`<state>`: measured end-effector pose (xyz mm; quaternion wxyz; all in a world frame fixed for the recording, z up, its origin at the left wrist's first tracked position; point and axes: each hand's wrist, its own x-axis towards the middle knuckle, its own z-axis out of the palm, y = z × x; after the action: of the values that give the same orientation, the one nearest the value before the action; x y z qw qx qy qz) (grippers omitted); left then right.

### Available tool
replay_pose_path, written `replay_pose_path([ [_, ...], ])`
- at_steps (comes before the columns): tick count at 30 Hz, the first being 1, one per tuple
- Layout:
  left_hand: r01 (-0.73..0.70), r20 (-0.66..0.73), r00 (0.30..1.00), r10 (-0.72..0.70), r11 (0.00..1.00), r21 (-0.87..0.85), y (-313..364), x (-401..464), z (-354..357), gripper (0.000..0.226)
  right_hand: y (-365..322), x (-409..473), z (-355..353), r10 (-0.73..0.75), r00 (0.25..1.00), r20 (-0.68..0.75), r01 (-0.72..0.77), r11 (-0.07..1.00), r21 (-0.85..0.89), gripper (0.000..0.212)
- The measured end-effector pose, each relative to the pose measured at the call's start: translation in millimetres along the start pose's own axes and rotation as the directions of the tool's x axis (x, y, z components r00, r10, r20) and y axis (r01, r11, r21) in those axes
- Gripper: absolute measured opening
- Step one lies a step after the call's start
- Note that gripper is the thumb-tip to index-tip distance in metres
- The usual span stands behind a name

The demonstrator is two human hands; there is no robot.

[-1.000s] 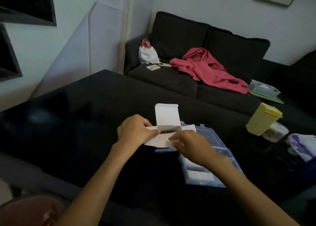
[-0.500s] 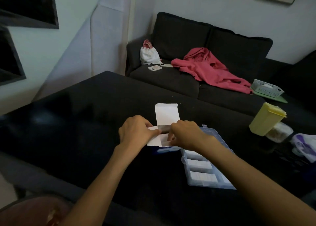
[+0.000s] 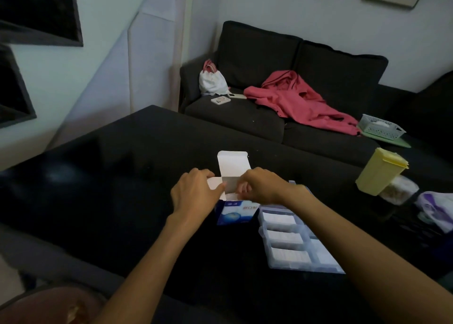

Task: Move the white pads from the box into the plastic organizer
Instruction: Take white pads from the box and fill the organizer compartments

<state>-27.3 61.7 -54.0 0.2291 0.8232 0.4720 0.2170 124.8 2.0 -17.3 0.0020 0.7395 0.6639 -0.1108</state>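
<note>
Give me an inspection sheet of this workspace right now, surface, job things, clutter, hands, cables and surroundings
Surface: black table, glossy.
Job's things: box upright, top flap open; plastic organizer beside it, lid open, white pads in several compartments.
Clutter: yellow container, clear jar, purple-and-white item at the table's right edge.
Hands: left hand holds the box's side flap; right hand reaches into the box opening, grasp hidden.
Cables: nothing seen.
Surroundings: dark sofa with pink garment, white bag, basket.
</note>
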Motion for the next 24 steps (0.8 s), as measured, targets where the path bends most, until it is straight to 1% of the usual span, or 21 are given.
replay_pose_path([
  [4,0.008,0.0,1.0,-0.008,1.0,-0.004,-1,-1,1,0.04,6,4,-2,0.009,1.0,-0.011,-0.008,0.999,0.043,0.019],
  [8,-0.009,-0.015,1.0,0.009,1.0,0.016,0,0,3,0.046,14,4,1,-0.011,0.989,-0.145,0.023,0.997,0.079,0.015],
  [12,-0.055,-0.076,0.996,0.057,0.998,0.021,4,-2,1,0.053,20,-2,-2,-0.002,0.963,-0.269,0.058,0.978,0.198,0.009],
  [15,-0.146,-0.162,0.976,0.142,0.989,-0.013,8,-6,-4,0.044,20,-14,-10,0.029,0.934,-0.357,0.094,0.943,0.321,0.005],
  [17,-0.21,-0.22,0.957,0.189,0.975,-0.077,14,-10,-7,0.035,21,-25,-13,0.063,0.902,-0.428,0.128,0.906,0.403,0.004],
  [18,-0.221,-0.222,0.956,0.191,0.968,-0.121,19,-12,-8,0.032,23,-33,-14,0.08,0.892,-0.444,0.143,0.884,0.445,0.005],
  [20,-0.214,-0.171,0.969,0.18,0.955,-0.206,29,-17,-7,0.029,28,-50,-12,0.104,0.896,-0.432,0.146,0.849,0.507,0.008],
  [24,-0.22,0.032,0.97,0.241,0.925,-0.31,46,-29,8,0.031,45,-81,3,0.131,0.934,-0.333,0.092,0.811,0.577,0.011],
])
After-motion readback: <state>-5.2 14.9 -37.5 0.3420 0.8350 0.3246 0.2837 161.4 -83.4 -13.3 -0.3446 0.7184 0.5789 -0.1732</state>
